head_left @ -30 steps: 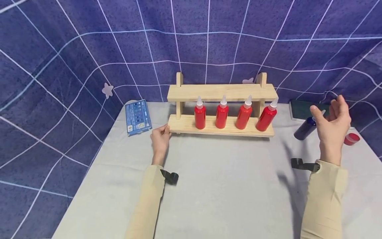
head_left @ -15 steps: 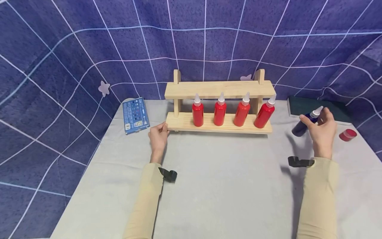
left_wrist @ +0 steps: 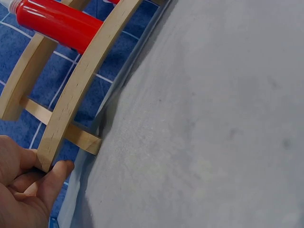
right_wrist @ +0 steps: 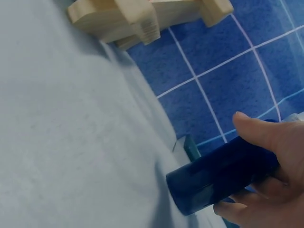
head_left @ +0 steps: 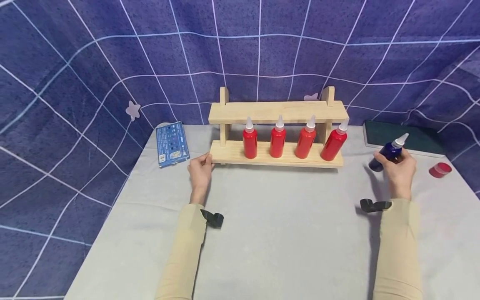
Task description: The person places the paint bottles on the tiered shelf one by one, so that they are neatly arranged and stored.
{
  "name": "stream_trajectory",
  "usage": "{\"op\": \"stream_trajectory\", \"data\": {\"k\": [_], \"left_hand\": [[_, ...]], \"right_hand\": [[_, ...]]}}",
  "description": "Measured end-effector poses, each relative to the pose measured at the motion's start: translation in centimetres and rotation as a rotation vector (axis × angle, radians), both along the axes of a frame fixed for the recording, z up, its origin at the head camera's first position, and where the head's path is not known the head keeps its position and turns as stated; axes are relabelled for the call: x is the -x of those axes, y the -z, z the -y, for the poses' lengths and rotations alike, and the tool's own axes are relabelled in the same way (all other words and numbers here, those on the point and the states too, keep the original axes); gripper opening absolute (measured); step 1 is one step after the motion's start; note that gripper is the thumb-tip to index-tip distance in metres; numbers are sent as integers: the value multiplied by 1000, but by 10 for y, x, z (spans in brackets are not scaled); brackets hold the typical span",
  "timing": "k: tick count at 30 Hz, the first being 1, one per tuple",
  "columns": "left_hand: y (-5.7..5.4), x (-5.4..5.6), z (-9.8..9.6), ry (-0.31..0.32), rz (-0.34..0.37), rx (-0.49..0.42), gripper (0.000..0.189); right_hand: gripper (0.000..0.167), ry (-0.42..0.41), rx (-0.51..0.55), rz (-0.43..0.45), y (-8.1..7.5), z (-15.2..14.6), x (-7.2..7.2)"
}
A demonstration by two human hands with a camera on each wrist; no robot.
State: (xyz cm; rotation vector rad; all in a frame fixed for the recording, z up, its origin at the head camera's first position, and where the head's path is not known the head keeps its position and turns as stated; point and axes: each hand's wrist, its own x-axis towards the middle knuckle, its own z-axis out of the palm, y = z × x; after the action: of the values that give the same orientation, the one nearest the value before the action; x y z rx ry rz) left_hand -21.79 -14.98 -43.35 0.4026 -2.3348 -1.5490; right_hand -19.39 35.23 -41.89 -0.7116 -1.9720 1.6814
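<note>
At the left end of the two-tier wooden rack (head_left: 277, 111), my left hand (head_left: 200, 171) pinches the tip of the lower shelf between thumb and fingers. The left wrist view shows that hold on the shelf board (left_wrist: 71, 102) close up. Several red squeeze bottles (head_left: 277, 143) with white pointed nozzles stand in a row along the lower shelf. Off to the right, my right hand (head_left: 400, 173) grips a dark blue squeeze bottle (head_left: 390, 152) with a white nozzle, thumb on the near side. Its flat base points toward the table in the right wrist view.
A dark green book-like object (head_left: 406, 137) lies behind the right hand. Farther right rests a small red tub (head_left: 440, 170). Left of the rack is a blue box (head_left: 172, 143). Blue gridded cloth (head_left: 240, 58) hangs behind the white-covered table (head_left: 285, 233).
My right hand has come down and left from a raised, spread pose and closed around the blue bottle. The left hand keeps its hold on the rack.
</note>
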Motion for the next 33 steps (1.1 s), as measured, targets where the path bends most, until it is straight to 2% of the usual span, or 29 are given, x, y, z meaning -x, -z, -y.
{"op": "stream_trajectory", "data": {"k": [4, 7, 9, 12, 14, 18, 21, 27, 33], "left_hand": [[0, -1, 0, -7, -1, 8, 26], [0, -1, 1, -5, 5, 2, 27], [-1, -1, 1, -3, 10, 0, 27], [-1, -1, 1, -3, 12, 0, 26], [-1, -1, 2, 0, 11, -3, 26], [1, 0, 3, 13, 5, -20, 27], [1, 0, 4, 17, 2, -28, 27], [-1, 0, 3, 16, 6, -23, 27], [-1, -2, 3, 15, 1, -20, 26]], "right_hand": [[30, 20, -26, 35, 4, -2, 1], [28, 19, -17, 19, 5, -3, 2], [26, 17, -34, 15, 3, -2, 1], [26, 15, 8, -12, -9, 0, -2], [28, 22, 66, -60, -20, 5, -5], [29, 26, 162, -222, -43, 19, -10], [28, 18, 139, -321, -59, 28, -15], [27, 34, 52, -389, -91, 46, -33], [27, -50, 131, -565, -112, 71, -48]]}}
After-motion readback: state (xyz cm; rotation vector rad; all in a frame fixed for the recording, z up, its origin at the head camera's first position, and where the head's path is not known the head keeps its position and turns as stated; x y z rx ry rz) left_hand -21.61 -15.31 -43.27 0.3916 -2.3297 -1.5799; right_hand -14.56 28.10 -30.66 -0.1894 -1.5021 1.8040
